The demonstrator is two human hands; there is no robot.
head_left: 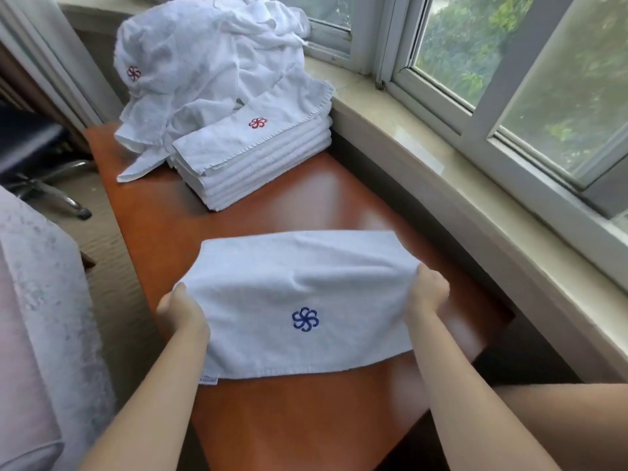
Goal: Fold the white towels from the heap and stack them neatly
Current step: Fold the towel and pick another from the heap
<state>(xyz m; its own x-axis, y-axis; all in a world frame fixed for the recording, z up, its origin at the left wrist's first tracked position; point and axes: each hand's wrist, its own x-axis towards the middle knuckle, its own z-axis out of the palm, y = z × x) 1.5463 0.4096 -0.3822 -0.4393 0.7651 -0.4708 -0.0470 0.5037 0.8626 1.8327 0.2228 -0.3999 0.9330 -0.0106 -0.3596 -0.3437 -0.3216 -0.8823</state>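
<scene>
Head view: one long reddish-brown surface [272, 212] runs beside a pale stone sill [424, 158] under a window [509, 79] with white frames and green leaves behind the glass. At the far end of the surface lies one heap [204, 62] of crumpled white towels, how many I cannot tell; one red flower logo shows on its left side. Just in front of the heap and touching it stands one stack [258, 161] of folded towels, about six layers as far as the edges can be counted, the top one bearing a red flower logo. Near the person, well apart from the stack, one white towel [299, 300] with a single blue flower logo [305, 319] is folded over, its near edge lying on the surface and its upper fold raised; a small label sits at its near left corner. Two bare hands hold it: the left hand [181, 311] grips the towel's left edge with fingers curled round the cloth, and the right hand [430, 295] grips the right edge likewise. To the left, a pale patterned cloth [40, 317] covers something, and one chair base [51, 185] with chrome legs stands on the floor beyond it.
</scene>
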